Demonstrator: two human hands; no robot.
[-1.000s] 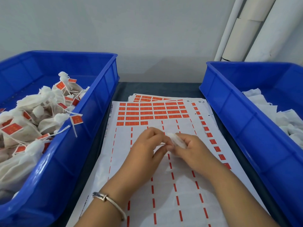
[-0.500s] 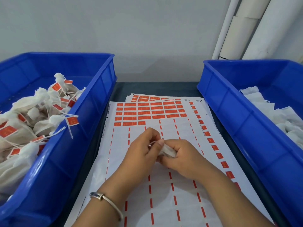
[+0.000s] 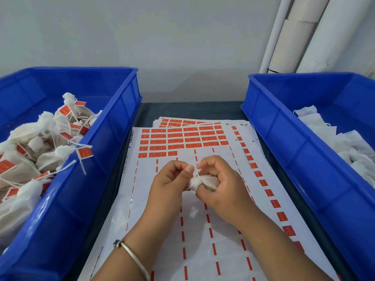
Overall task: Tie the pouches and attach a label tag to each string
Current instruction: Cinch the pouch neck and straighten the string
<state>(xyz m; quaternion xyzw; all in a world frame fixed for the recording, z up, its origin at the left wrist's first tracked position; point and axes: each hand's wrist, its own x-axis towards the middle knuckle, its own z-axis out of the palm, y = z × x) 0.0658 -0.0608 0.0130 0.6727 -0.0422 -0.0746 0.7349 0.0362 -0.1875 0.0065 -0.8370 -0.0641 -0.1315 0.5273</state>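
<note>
1. The right hand [image 3: 220,187] grips the pouch [image 3: 199,182] over the label sheet [image 3: 203,250]; half a second ago the neck was hidden, now it shows cinched.
2. The left hand [image 3: 170,180] and the right forefinger and thumb pinch the string [image 3: 196,171] — ends drawn apart, so the knot appears to be tightening.
3. Tagging follows — unused orange labels [image 3: 182,138] lie beyond the hands.

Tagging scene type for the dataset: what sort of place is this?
Probably a small packing or assembly workstation. A blue bin holds tied pouches with red tags, another blue bin holds untagged white pouches, and a sheet of red labels lies between them, where both hands tie a pouch.
</note>
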